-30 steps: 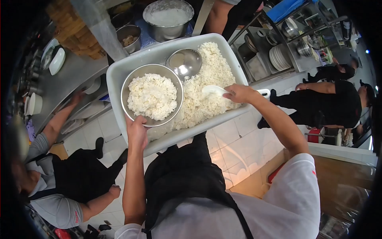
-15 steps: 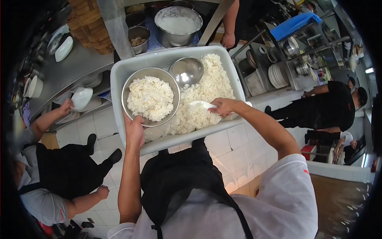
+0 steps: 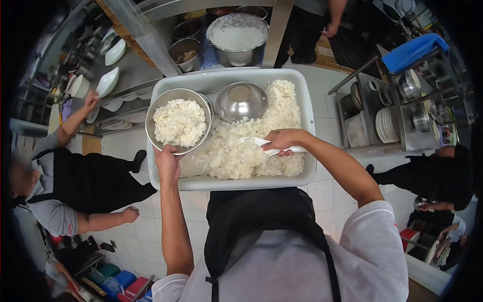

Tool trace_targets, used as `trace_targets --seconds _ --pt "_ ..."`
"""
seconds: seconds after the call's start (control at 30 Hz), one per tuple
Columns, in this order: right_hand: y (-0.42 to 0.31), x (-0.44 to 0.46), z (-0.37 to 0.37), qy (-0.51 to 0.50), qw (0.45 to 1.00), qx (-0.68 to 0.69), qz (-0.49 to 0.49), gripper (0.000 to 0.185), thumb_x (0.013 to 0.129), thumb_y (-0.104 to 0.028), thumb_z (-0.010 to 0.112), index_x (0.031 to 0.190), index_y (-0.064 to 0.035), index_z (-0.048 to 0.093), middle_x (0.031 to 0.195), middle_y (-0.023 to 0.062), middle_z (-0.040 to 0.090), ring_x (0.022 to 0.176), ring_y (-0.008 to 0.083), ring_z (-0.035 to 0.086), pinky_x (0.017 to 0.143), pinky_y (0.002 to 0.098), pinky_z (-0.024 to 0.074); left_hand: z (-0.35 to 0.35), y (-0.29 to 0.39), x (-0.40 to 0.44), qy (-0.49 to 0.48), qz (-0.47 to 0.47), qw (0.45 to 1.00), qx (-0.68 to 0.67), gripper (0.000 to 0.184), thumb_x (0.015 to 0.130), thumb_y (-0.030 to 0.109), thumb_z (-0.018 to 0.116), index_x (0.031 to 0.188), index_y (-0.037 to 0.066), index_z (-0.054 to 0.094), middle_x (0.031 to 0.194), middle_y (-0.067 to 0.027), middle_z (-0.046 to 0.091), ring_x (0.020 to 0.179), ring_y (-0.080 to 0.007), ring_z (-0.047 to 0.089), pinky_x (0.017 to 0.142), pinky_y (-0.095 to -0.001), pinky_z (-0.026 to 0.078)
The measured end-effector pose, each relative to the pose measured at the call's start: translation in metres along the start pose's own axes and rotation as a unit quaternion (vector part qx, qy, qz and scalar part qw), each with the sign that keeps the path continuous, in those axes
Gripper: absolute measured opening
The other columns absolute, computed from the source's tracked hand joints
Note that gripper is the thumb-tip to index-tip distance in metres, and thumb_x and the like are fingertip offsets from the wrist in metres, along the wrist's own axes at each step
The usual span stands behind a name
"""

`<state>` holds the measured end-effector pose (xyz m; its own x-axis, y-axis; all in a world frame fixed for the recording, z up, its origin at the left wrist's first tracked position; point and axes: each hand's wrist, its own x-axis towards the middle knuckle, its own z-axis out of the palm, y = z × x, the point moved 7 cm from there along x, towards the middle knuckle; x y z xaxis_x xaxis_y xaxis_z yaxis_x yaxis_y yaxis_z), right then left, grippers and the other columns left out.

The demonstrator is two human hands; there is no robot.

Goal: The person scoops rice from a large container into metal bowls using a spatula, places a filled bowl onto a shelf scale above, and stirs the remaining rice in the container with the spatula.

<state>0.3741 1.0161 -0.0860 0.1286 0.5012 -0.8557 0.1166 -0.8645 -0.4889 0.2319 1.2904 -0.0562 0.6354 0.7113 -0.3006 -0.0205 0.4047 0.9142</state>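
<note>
A co-worker in a grey shirt and black apron [image 3: 85, 194] stands well to the left of the left hand [image 3: 168, 158] and its fingers, one arm stretched toward a white oblong dish [image 3: 107, 83].

The large rectangular pale-grey plastic tub with rounded corners [image 3: 226, 74] lies beneath and beyond the fingers of both hands, its near wall close to the person's black apron [image 3: 261, 214]. Inside it, loose white cooked rice [image 3: 282, 108] spreads from between the two hands to the far right corner, beyond the fingers of the right hand [image 3: 280, 141]. Past the tub, farther from all the fingers, stands a deep silver metal pot with whitish contents [image 3: 236, 56].

A round silver metal bowl [image 3: 175, 94], filled with a mound of the same rice, sits over the tub's left end, just beyond the left fingers, which are clamped on its near edge. Ahead of the right fingers and a little to their left, a shiny domed metal bowl [image 3: 249, 108] lies upside down against the rice.

Smallest is the white plastic scoop [image 3: 257, 141]: the right fingers close around its handle, and its blade points leftward from them into the rice.
</note>
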Motion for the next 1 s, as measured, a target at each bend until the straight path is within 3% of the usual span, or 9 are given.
trace_targets --seconds 0.13,0.33,0.47,0.53,0.63,0.73,0.87,0.93,1.0 --pt "0.007 -0.002 -0.007 -0.023 0.997 0.059 -0.046 0.026 0.086 -0.031 0.045 0.091 -0.0073 0.053 0.049 -0.0002 0.040 0.035 0.0089 0.036 0.034 0.0247 0.0316 -0.008 -0.013 0.010 -0.030 -0.019 0.999 -0.007 0.065 0.065 -0.005 0.035 0.127 0.006 0.023 0.119 -0.0168 0.041 0.101 -0.0299 0.051 0.067 -0.0425 0.052" --pt "-0.016 -0.067 -0.037 0.073 0.989 0.080 -0.097 0.027 0.088 -0.027 0.042 0.098 -0.0039 0.052 0.050 0.0020 0.042 0.036 0.0094 0.041 0.034 0.0249 0.0341 0.028 -0.026 0.012 -0.059 -0.054 0.996 0.045 0.064 0.065 -0.006 0.035 0.127 0.005 0.023 0.118 -0.0169 0.042 0.097 -0.0298 0.053 0.067 -0.0405 0.053" --pt "-0.045 -0.091 -0.044 0.189 0.960 0.107 -0.178 0.025 0.088 -0.014 0.036 0.105 -0.0004 0.047 0.055 0.0077 0.049 0.043 0.0140 0.050 0.041 0.0287 0.0418 0.065 -0.053 0.002 -0.153 -0.113 0.980 0.061 0.063 0.065 -0.006 0.036 0.126 0.006 0.023 0.108 -0.0147 0.046 0.085 -0.0256 0.055 0.061 -0.0378 0.054" --pt "-0.062 -0.087 -0.047 0.461 0.845 -0.088 -0.257 0.020 0.082 -0.006 0.044 0.102 -0.0046 0.041 0.059 0.0129 0.053 0.053 0.0240 0.054 0.049 0.0344 0.0437 0.084 -0.062 -0.004 -0.180 -0.123 0.973 0.078 0.061 0.066 -0.006 0.037 0.125 0.005 0.025 0.100 -0.0132 0.048 0.074 -0.0222 0.057 0.056 -0.0359 0.055" --pt "-0.085 -0.086 -0.019 0.548 0.784 -0.260 -0.131 0.030 0.077 -0.002 0.046 0.105 -0.0058 0.036 0.066 0.0174 0.055 0.066 0.0314 0.057 0.057 0.0403 0.0450 0.101 -0.070 -0.010 -0.207 -0.180 0.958 0.080 0.072 0.066 -0.007 0.037 0.132 0.013 0.016 0.111 -0.0140 0.043 0.081 -0.0221 0.053 0.056 -0.0352 0.052" --pt "-0.081 -0.116 -0.019 0.553 0.784 -0.258 -0.112 0.031 0.076 -0.002 0.047 0.106 -0.0061 0.040 0.068 0.0165 0.055 0.072 0.0299 0.060 0.055 0.0400 0.0465 0.098 -0.064 -0.002 -0.221 -0.171 0.956 0.090 0.073 0.065 -0.007 0.037 0.132 0.013 0.016 0.110 -0.0138 0.044 0.084 -0.0212 0.052 0.055 -0.0339 0.051" --pt "-0.058 -0.152 -0.035 0.570 0.795 -0.166 -0.122 0.025 0.077 -0.005 0.047 0.102 -0.0065 0.042 0.071 0.0165 0.057 0.073 0.0320 0.059 0.057 0.0412 0.0463 0.079 -0.046 0.015 -0.191 -0.111 0.973 0.073 0.070 0.063 -0.007 0.037 0.130 0.009 0.022 0.113 -0.0141 0.045 0.086 -0.0215 0.052 0.055 -0.0331 0.050" --pt "-0.040 -0.142 -0.038 0.498 0.842 -0.206 0.008 0.023 0.078 -0.009 0.048 0.101 -0.0074 0.044 0.075 0.0167 0.058 0.071 0.0331 0.059 0.060 0.0421 0.0461 0.066 -0.031 0.015 -0.164 -0.099 0.979 0.068 0.068 0.063 -0.007 0.037 0.128 0.008 0.026 0.115 -0.0141 0.044 0.089 -0.0225 0.052 0.059 -0.0330 0.050" --pt "-0.030 -0.109 -0.031 0.464 0.852 -0.242 0.014 0.023 0.079 -0.012 0.048 0.101 -0.0071 0.046 0.077 0.0164 0.060 0.071 0.0315 0.060 0.064 0.0416 0.0466 0.054 -0.010 0.009 -0.118 -0.093 0.987 0.058 0.067 0.063 -0.007 0.037 0.127 0.007 0.027 0.115 -0.0140 0.044 0.094 -0.0232 0.052 0.065 -0.0330 0.050"
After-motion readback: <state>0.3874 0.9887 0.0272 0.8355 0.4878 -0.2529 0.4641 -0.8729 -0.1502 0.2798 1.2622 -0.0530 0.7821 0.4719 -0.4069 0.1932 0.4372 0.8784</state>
